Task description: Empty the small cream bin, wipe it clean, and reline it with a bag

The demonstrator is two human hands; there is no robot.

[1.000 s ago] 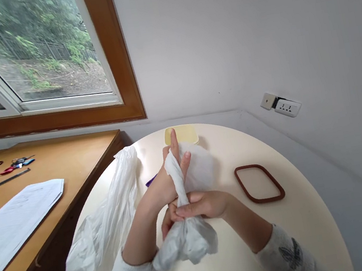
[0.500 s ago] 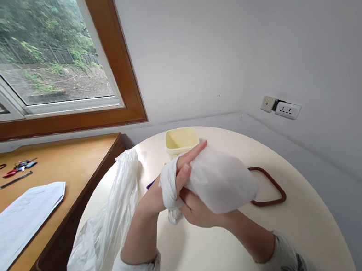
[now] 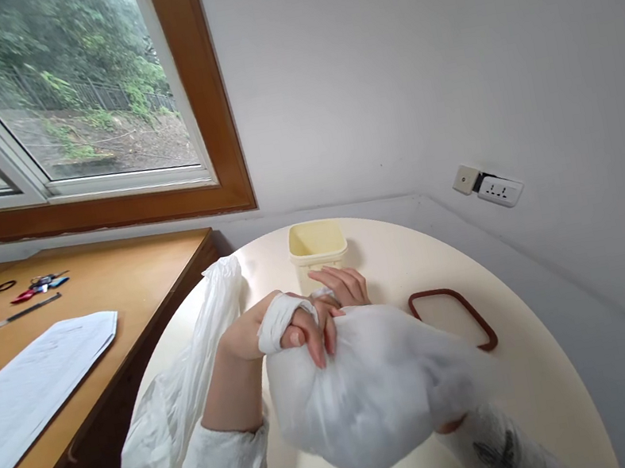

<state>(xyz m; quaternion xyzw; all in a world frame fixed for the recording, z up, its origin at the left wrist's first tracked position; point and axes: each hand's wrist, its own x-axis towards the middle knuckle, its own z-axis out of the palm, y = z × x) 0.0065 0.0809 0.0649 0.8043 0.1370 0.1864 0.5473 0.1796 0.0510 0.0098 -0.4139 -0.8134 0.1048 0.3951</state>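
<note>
A white plastic bag (image 3: 370, 393) hangs puffed out over the round table, with a twisted strip of it looped around my left hand (image 3: 305, 328). The left fingers curl down over the bag's top. Behind the bag, the bent fingers of my right hand (image 3: 346, 284) show near the left fingers, at a small bit of white plastic. The bag hides the right palm and most of that forearm. Just beyond the hands stands a pale yellow square tub (image 3: 317, 241). Another crumpled white plastic bag (image 3: 194, 384) lies left of my left forearm.
A brown rounded frame (image 3: 464, 304) lies on the round table (image 3: 531, 373) at the right, partly behind the bag. Papers (image 3: 37, 387), a pen (image 3: 18, 314) and keys (image 3: 43, 285) are on the wooden desk at left. A wall socket (image 3: 500, 189) is at the right.
The bag has swung down and spread toward me, now covering my right forearm. My right hand has moved from below the left hand to its far side.
</note>
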